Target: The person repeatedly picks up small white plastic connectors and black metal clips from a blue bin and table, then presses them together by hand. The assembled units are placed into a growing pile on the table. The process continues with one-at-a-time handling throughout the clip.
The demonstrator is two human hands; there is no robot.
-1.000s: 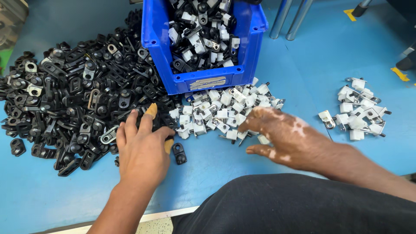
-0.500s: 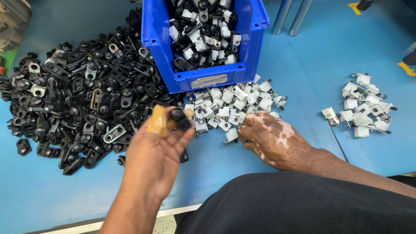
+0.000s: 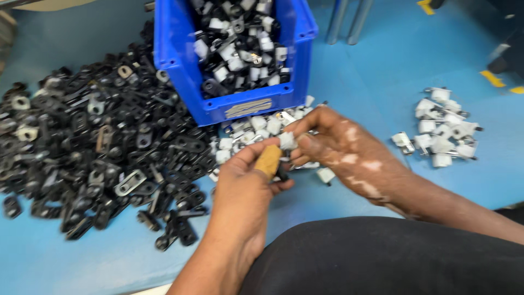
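A small white plastic clip [image 3: 286,140] is pinched between the fingertips of both hands, just in front of the blue bin [image 3: 180,65]. The right hand [image 3: 341,150] closes thumb and forefinger on it from the right. The left hand [image 3: 245,177], a tan cover on its thumb, is curled shut against it from below, with what seems a small black piece [image 3: 281,176] under the thumb (blur hides the detail). The clip looks light, rigid and smooth, best taken by its flat sides. Around it, against the bin's front wall, lies a loose heap of white clips [image 3: 245,136]. Left of the bin spreads a large pile of black clamps [image 3: 98,158]; well to its right sits a smaller white cluster [image 3: 445,134]. The bin holds mixed black and white parts, and its front wall carries a pale rectangular label [image 3: 248,108]. Everything rests on a blue table [image 3: 382,71].
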